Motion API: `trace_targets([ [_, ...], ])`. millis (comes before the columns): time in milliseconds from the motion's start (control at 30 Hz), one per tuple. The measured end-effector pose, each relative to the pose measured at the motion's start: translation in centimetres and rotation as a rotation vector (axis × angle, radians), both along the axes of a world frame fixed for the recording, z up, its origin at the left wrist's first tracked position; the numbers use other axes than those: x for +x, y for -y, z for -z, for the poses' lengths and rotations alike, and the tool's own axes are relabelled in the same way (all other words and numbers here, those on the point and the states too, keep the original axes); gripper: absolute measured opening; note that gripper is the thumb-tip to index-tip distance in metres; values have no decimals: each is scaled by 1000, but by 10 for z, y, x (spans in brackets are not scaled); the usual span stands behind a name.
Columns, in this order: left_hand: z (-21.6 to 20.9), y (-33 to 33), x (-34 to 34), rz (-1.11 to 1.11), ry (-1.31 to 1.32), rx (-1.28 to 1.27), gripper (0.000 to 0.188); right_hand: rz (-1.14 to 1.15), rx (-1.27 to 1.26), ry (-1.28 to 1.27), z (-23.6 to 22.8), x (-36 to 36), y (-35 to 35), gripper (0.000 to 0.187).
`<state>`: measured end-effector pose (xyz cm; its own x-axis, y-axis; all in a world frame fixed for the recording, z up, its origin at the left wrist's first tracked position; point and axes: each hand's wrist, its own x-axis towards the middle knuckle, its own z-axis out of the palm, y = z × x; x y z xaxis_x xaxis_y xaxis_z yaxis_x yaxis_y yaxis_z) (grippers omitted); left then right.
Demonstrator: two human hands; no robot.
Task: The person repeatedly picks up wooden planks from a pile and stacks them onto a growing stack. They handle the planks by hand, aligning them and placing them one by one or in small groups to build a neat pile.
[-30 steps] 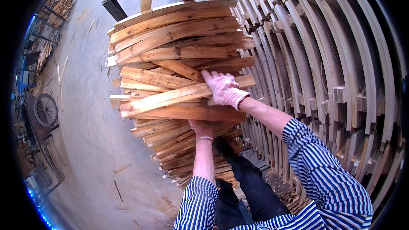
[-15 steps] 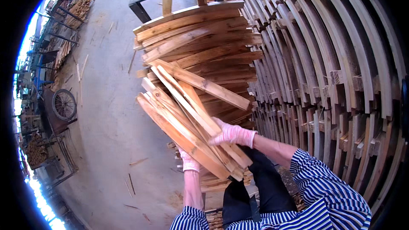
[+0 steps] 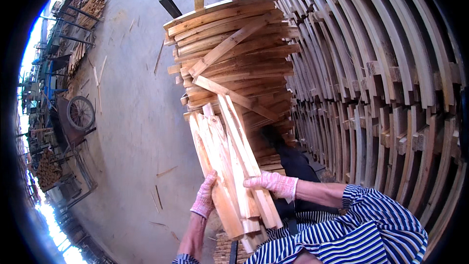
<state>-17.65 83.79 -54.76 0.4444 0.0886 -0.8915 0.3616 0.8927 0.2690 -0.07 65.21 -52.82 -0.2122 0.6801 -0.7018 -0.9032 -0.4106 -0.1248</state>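
A bundle of wooden slats [image 3: 222, 154] is held between my two hands, tilted with its far end over a stack of boards. My left hand [image 3: 205, 195], in a pinkish-white knitted glove, grips the bundle's left side. My right hand [image 3: 273, 184], gloved alike, clamps the right side with the thumb lying over the top slats. The fingers beneath the wood are hidden. Beyond the bundle rises the stack of slats [image 3: 239, 54], laid crosswise. Two loose slats lie aslant on it, one [image 3: 229, 45] leaning up to the right, the other [image 3: 234, 97] sloping down to the right.
A dark metal frame [image 3: 168, 6] and two upright boards stand at the stack's far end. Tall rows of stacked boards [image 3: 361, 58] line the right side. On the left are a cart with a spoked wheel [image 3: 80, 113] and wood piles. Scraps lie on the concrete floor [image 3: 132, 156].
The bundle has been drawn nearer and turned more upright in view, its far end shifting right. My left hand has moved left to its outer side. My right hand has come down nearer me.
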Motion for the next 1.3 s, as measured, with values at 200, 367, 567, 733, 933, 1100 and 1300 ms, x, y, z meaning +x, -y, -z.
trace_targets([
  [200, -1, -31, 32, 271, -22, -17, 79, 208, -95, -69, 31, 2, -12, 74],
  [367, 105, -6, 57, -47, 106, 52, 69, 251, -110, -145, 79, 36, -29, 50],
  [567, 63, 25, 11, -83, 135, -59, 63, 244, -28, 116, 49, -13, 16, 56],
  [733, -42, 36, -5, 205, 50, 390, 69, 181, 222, 488, 30, -68, 49, 67],
  [933, -110, 29, 20, 214, 215, 347, 67, 304, 562, 780, -53, -46, 30, 90],
  [1100, -227, 70, 88, 261, 460, 609, 52, 557, 746, 1095, -166, 0, 73, 103],
  [1300, -363, 137, 125, 242, 871, 861, 34, 840, 658, 1395, -319, -1, 191, 109],
])
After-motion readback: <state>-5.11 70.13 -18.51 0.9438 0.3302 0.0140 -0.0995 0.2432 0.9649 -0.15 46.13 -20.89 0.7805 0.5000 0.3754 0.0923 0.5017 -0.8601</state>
